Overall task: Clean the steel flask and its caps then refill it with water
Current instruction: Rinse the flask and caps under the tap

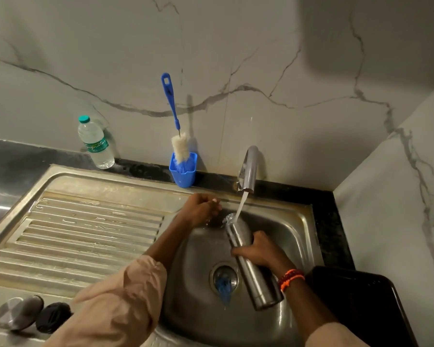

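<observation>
Wrapped round the middle of the steel flask point(251, 266), the right hand point(259, 249) holds it tilted over the sink point(193, 296), base low and toward the person, open mouth raised under the tap point(248, 169). That angle looks chosen so the stream lands in the neck; water point(241, 205) is running and splashing white at the rim, so some goes in and some spills back into the basin. An orange bead bracelet point(291, 278) sits on that wrist.

Nearest of all, at the front left corner of the sink unit, the two caps lie side by side, just touching or nearly so: a steel cap point(18, 313) and a black inner cap point(52, 316). I would guess they are parked there to stay out of the way while the body is rinsed.

Across the basin the left hand point(202, 207) hovers at the far rim, fingers loosely curled, gripping nothing that I can see, close beside the stream and the flask's mouth, perhaps ready to steady it. Something blue shows in the drain point(224, 276), though I cannot tell what.

Farther back, against the wall, a bottle brush point(174, 116) stands upright in a blue holder point(183, 171), within easy reach for scrubbing inside. A plastic water bottle point(95, 144) stands well to the left on the dark counter.
</observation>
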